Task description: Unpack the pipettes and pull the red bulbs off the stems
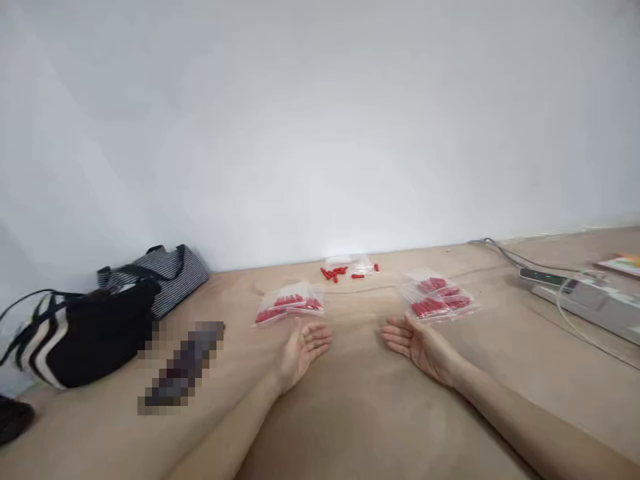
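My left hand rests on the tan table, palm turned inward, fingers loosely spread and holding nothing. My right hand lies opposite it, also open and empty, palm facing the left hand. Just beyond the left hand lies a clear bag of red pieces. A stack of similar filled bags sits just past the right hand's fingertips. Farther back, loose red pieces lie scattered beside empty clear bags near the wall.
A striped bag and a black bag sit at the left. A blurred dark object lies beside them. At the right are a grey device with cables and a colourful booklet. A white wall backs the table.
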Demonstrator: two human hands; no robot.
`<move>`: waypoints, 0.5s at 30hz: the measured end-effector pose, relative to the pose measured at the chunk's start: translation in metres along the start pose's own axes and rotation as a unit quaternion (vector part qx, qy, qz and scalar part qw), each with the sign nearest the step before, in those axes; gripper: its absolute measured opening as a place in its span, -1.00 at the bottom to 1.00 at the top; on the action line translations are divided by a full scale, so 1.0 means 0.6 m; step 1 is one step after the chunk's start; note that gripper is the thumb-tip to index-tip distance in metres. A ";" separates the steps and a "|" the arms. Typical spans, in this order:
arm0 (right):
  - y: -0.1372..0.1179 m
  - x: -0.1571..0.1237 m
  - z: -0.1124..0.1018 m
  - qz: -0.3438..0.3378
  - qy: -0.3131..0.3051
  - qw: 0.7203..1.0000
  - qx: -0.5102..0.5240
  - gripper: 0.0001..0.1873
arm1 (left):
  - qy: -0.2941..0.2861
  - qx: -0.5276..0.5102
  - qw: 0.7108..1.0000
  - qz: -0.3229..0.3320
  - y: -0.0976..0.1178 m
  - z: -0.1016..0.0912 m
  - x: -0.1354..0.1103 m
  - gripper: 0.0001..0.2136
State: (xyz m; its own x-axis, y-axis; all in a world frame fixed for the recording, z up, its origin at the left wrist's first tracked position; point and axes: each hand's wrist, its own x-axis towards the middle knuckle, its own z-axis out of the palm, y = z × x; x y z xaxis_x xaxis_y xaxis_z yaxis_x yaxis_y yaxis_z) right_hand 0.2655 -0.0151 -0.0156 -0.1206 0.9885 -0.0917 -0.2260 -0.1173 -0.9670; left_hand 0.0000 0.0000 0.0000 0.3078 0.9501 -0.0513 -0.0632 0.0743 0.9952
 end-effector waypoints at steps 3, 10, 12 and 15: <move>-0.002 0.001 -0.025 -0.164 0.063 0.951 -0.253 -0.59 | -0.041 0.196 0.976 0.081 -0.002 0.020 -0.021 -0.44; 0.014 0.028 -0.086 -0.285 0.183 0.675 -0.655 -0.60 | -0.040 0.554 0.816 0.161 0.006 0.034 -0.045 -0.55; 0.024 0.033 -0.091 -0.276 0.158 0.671 -0.670 -0.57 | -0.030 0.578 0.804 0.135 0.007 0.031 -0.043 -0.54; 0.032 0.032 -0.076 -0.280 0.109 0.693 -0.655 -0.55 | -0.033 0.589 0.799 0.116 0.009 0.028 -0.041 -0.53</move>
State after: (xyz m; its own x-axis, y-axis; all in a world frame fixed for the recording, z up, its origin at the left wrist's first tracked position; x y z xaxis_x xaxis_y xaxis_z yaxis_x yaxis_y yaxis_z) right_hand 0.3031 0.0058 -0.0469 -0.1878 0.8512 0.4900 0.9106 0.3379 -0.2380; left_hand 0.0082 -0.0280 0.0078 0.4692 0.8760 0.1116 0.8000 -0.4752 0.3663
